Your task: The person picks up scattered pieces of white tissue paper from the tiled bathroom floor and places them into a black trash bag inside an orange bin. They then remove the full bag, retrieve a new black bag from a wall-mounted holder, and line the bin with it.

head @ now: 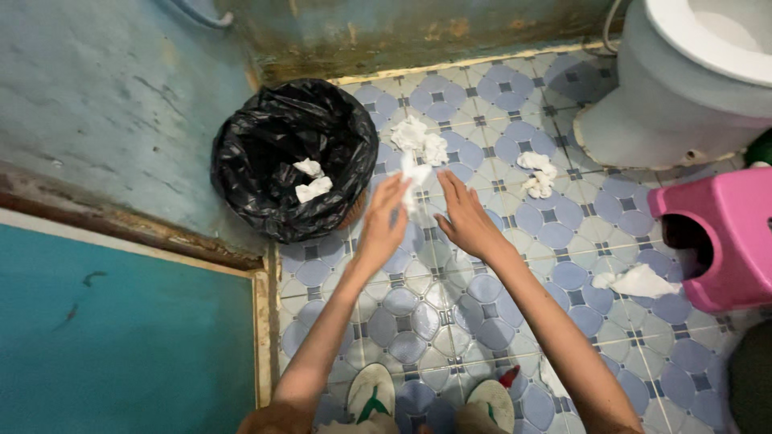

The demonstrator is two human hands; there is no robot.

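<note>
My left hand pinches a crumpled white tissue between its fingertips, just right of a bin lined with a black bag. Two white tissue wads lie inside the bin. My right hand hovers beside the left with fingers spread and nothing in it. A larger crumpled tissue lies on the blue patterned floor tiles beyond my hands, and another tissue wad lies further right.
A white toilet base stands at the top right. A pink plastic stool sits at the right, with a tissue piece beside it. A stained wall and teal door close the left. My feet in sandals are at the bottom.
</note>
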